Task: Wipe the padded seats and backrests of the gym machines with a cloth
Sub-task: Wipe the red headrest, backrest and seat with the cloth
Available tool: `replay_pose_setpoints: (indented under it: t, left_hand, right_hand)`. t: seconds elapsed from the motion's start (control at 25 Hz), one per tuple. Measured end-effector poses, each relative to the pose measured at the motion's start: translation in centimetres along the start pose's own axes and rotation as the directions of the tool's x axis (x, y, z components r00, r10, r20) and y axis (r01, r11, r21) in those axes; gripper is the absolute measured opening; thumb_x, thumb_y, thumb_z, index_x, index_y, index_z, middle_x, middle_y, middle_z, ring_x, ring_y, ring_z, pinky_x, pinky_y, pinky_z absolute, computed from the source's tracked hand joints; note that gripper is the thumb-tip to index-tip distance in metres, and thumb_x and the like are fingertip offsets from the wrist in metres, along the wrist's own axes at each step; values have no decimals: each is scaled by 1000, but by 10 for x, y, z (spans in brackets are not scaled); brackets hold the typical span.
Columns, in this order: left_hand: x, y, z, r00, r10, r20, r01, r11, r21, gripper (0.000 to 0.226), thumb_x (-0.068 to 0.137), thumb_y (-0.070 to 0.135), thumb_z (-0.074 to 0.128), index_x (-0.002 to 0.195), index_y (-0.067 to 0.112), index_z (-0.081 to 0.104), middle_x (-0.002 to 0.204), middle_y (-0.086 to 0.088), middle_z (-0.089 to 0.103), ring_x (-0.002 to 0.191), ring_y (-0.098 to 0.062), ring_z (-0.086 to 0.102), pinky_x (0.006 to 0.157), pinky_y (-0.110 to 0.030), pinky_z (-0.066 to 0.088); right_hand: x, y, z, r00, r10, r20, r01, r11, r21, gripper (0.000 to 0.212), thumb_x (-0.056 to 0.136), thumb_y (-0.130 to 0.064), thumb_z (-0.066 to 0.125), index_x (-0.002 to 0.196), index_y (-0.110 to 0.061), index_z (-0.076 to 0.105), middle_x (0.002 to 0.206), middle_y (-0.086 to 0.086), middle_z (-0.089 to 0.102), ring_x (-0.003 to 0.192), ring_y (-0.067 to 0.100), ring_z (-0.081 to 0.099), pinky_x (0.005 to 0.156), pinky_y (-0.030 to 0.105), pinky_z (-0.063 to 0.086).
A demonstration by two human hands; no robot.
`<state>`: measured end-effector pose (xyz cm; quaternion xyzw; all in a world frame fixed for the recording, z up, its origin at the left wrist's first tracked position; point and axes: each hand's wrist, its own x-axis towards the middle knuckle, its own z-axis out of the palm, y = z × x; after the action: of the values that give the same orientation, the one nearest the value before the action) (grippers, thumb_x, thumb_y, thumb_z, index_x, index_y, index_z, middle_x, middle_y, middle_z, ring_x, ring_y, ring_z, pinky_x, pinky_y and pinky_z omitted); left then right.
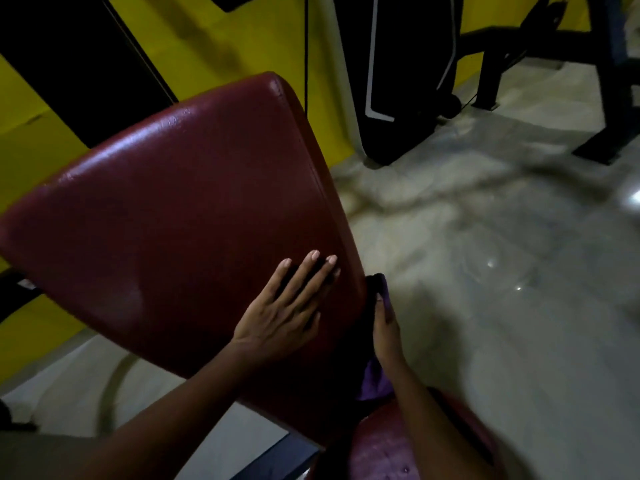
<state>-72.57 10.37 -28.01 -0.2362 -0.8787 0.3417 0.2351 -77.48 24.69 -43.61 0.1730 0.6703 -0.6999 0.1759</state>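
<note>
Wiping the backrest edge
Left hand (277, 320) lay flat on the backrest (180, 209), grip released; right hand (386, 323) clutched the cloth (374, 382) at its edge. Seat (377, 448) looked next.

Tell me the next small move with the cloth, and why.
Probably slide the right hand, gripping the purple cloth beside the right edge of the red backrest, onto the pad face and wipe across. The left hand lies flat on the backrest while the cloth is off its face.
</note>
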Motion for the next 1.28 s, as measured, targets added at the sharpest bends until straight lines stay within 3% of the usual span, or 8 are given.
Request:
replay_pose_setpoints:
  t: [0.32,0.8,0.92,1.0,1.08,1.12,1.2,1.28]
  left_hand:
    - [-6,19,4,996,57,68,-49,992,-114,69,87,40,41,146,8,28,156,-7,22,145,-25,13,119,-45,-5]
    - [-42,81,45,983,149,110,-130,977,-168,66,92,42,33,148,7,27,157,-9,18,146,-27,6,120,-43,-2]
    - [-40,81,38,984,119,133,-86,969,-231,65,92,42,35,147,8,28,156,-9,22,146,-24,12,119,-41,1]
    - [-38,82,25,989,59,137,-6,933,-359,62,94,42,34,147,10,26,155,-7,23,144,-20,15,119,-38,2]
    - [-29,82,-2,979,-99,179,195,717,-670,60,96,42,31,148,15,19,156,-1,18,144,-13,16,120,-29,4]
    - [-27,78,-23,935,-212,285,353,463,-813,59,96,43,32,148,21,17,157,4,16,144,-7,16,119,-24,7]
    - [-23,71,-63,753,-425,503,502,-124,-856,55,94,43,36,144,31,19,155,9,20,142,-2,21,117,-22,17]
    - [-17,59,-92,538,-538,649,456,-462,-760,54,92,46,36,143,31,25,154,8,26,140,-2,27,117,-25,21]
  right_hand:
    - [-9,-74,10,958,-281,56,273,954,121,70,85,-65,36,134,-17,45,134,4,51,125,18,45,109,40,34]
    - [18,69,-37,990,82,111,-43,947,-317,59,98,-44,28,133,1,43,132,24,50,120,34,49,94,33,37]
    - [-1,61,-41,994,-102,40,109,933,-343,53,98,-39,38,133,0,43,130,23,53,119,34,52,96,33,38]
    - [-28,47,-40,979,-201,43,205,944,-261,72,89,-61,38,137,-7,41,134,17,53,122,31,51,101,37,40]
    - [-53,22,-44,961,-270,57,276,935,-223,88,78,-75,35,138,-10,40,137,13,51,126,26,48,104,39,38]
    - [-69,1,-45,953,-292,83,303,927,-219,86,78,-72,38,138,-11,42,137,13,52,127,24,48,104,38,38]
    - [-103,-41,-46,927,-349,138,371,906,-204,76,80,-67,42,134,-13,46,132,12,56,124,22,50,102,34,39]
    - [-137,-85,-42,889,-397,227,438,883,-171,61,85,-60,49,130,-18,52,126,7,61,119,19,54,98,29,42]
